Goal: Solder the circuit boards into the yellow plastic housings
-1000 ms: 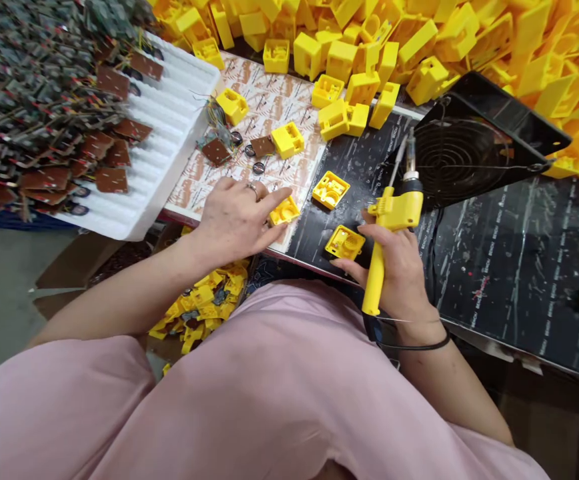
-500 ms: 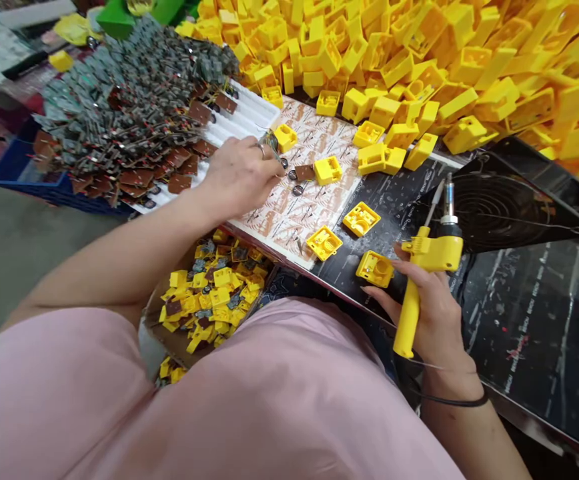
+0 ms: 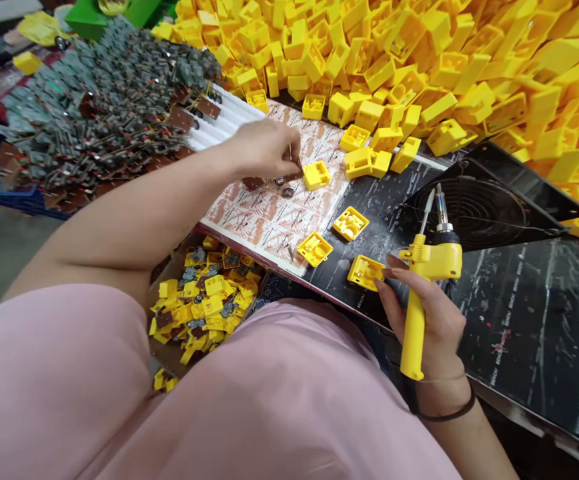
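Note:
My left hand (image 3: 264,148) reaches out over the printed paper mat (image 3: 264,213), fingers pinched on a small brown circuit board with wires and coin cells (image 3: 279,181). Just right of it lies a yellow plastic case (image 3: 316,175). My right hand (image 3: 432,320) is wrapped round the handle of a yellow soldering gun (image 3: 422,280), its tip pointing up. The right fingertips touch an open yellow case half (image 3: 365,272) on the black mat. Two more open case halves (image 3: 314,248) (image 3: 350,223) lie nearby.
A big heap of yellow cases (image 3: 419,60) fills the back. A pile of wired circuit boards (image 3: 104,107) lies on a white foam tray (image 3: 229,120) at left. A black fan (image 3: 474,207) stands right of centre. A box of yellow assembled pieces (image 3: 204,300) sits below the table edge.
My left hand went from the near case half up to the boards at the foam tray, then right to the circuit board beside the yellow case. The right hand stays put with the soldering gun.

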A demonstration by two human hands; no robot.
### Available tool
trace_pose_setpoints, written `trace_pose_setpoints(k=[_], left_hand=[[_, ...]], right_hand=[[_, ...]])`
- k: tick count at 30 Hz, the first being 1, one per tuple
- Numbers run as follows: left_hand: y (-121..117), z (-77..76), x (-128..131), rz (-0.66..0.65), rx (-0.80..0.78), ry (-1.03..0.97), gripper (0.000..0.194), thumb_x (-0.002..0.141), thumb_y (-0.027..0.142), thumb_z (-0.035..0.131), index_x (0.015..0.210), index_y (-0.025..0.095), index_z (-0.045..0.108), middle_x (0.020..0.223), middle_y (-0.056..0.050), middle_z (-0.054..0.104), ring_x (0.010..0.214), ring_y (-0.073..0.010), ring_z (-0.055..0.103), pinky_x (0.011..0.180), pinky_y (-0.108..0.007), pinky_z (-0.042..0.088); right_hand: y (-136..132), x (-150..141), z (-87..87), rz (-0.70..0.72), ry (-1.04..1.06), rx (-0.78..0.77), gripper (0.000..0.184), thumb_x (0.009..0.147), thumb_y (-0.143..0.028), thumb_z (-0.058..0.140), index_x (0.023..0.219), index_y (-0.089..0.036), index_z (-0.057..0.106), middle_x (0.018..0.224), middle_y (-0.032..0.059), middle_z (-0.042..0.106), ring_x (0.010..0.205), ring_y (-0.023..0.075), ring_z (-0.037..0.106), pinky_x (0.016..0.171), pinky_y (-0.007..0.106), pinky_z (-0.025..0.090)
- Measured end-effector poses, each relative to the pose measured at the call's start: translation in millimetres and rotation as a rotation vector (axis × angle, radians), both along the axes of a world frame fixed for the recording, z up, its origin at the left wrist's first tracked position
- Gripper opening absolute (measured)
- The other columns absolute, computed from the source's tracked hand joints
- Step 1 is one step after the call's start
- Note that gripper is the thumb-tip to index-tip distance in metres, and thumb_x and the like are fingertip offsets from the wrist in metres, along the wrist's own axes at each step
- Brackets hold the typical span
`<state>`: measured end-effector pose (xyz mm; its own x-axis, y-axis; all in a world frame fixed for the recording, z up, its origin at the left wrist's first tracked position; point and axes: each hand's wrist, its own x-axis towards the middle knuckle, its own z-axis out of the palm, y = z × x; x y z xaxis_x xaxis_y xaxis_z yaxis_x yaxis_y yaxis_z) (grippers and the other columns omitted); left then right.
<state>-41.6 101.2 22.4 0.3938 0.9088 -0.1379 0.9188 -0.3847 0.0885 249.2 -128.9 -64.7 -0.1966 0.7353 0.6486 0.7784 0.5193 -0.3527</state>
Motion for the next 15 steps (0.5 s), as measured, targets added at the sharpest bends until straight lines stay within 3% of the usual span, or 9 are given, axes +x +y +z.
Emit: trace_pose_setpoints(k=[2, 4, 7, 10, 12, 15], left_hand=[[-10.0, 13.3, -10.4, 0.06, 0.091, -0.24, 0.028, 0.089, 0.032, 0.07, 0.114, 0.021, 0.076, 0.097, -0.002, 0.079, 0.084, -0.0169, 0.068, 0.085, -0.036, 0.057], [-24.1, 17.2, -19.1, 0.074, 0.172, -0.479, 0.03, 0.092, 0.03, 0.066, 0.12, 0.02, 0.073, 0.097, -0.002, 0.079, 0.082, -0.0138, 0.066, 0.082, -0.034, 0.057], [-54.5, 0.7, -27.7, 0.036, 0.234, -0.642, 0.027, 0.095, 0.032, 0.06, 0.117, 0.02, 0.071, 0.101, -0.003, 0.08, 0.088, -0.0143, 0.07, 0.082, -0.032, 0.059], [-93.6, -33.9, -37.4, -0.054, 0.295, -0.472, 0.025, 0.097, 0.032, 0.052, 0.105, 0.02, 0.072, 0.103, -0.005, 0.081, 0.094, -0.0194, 0.073, 0.09, -0.039, 0.06], [-118.9, -56.5, -47.4, -0.192, 0.277, -0.321, 0.028, 0.098, 0.029, 0.048, 0.099, 0.019, 0.075, 0.1, -0.008, 0.082, 0.096, -0.0237, 0.076, 0.094, -0.044, 0.06], [-146.7, -74.8, -63.9, -0.398, 0.255, -0.245, 0.031, 0.096, 0.022, 0.05, 0.107, 0.019, 0.078, 0.112, -0.009, 0.084, 0.11, -0.0259, 0.078, 0.106, -0.048, 0.056]], right_hand=[[5.9, -8.8, -1.5, 0.003, 0.041, -0.021, 0.051, 0.092, -0.022, 0.084, 0.137, -0.026, 0.058, 0.125, 0.0093, 0.08, 0.112, 0.0258, 0.08, 0.095, 0.037, 0.067], [15.5, -24.0, -1.7, 0.022, 0.039, -0.037, 0.053, 0.093, -0.031, 0.084, 0.138, -0.027, 0.056, 0.122, 0.009, 0.079, 0.113, 0.0275, 0.078, 0.095, 0.041, 0.066], [32.8, -52.3, -0.9, 0.089, -0.067, -0.018, 0.046, 0.097, -0.042, 0.078, 0.134, -0.026, 0.056, 0.105, 0.0065, 0.076, 0.097, 0.0267, 0.076, 0.094, 0.044, 0.063], [45.2, -71.3, -1.2, 0.155, -0.181, -0.029, 0.034, 0.105, -0.038, 0.066, 0.134, -0.024, 0.055, 0.093, 0.0033, 0.071, 0.087, 0.0241, 0.072, 0.098, 0.044, 0.061], [47.5, -72.3, -1.7, 0.19, -0.233, -0.048, 0.031, 0.107, -0.031, 0.061, 0.136, -0.024, 0.054, 0.091, 0.0025, 0.07, 0.085, 0.0227, 0.071, 0.096, 0.042, 0.06], [42.9, -60.3, 0.2, 0.257, -0.231, -0.108, 0.031, 0.107, -0.028, 0.06, 0.137, -0.026, 0.054, 0.091, 0.0012, 0.07, 0.085, 0.0215, 0.071, 0.095, 0.041, 0.06]])
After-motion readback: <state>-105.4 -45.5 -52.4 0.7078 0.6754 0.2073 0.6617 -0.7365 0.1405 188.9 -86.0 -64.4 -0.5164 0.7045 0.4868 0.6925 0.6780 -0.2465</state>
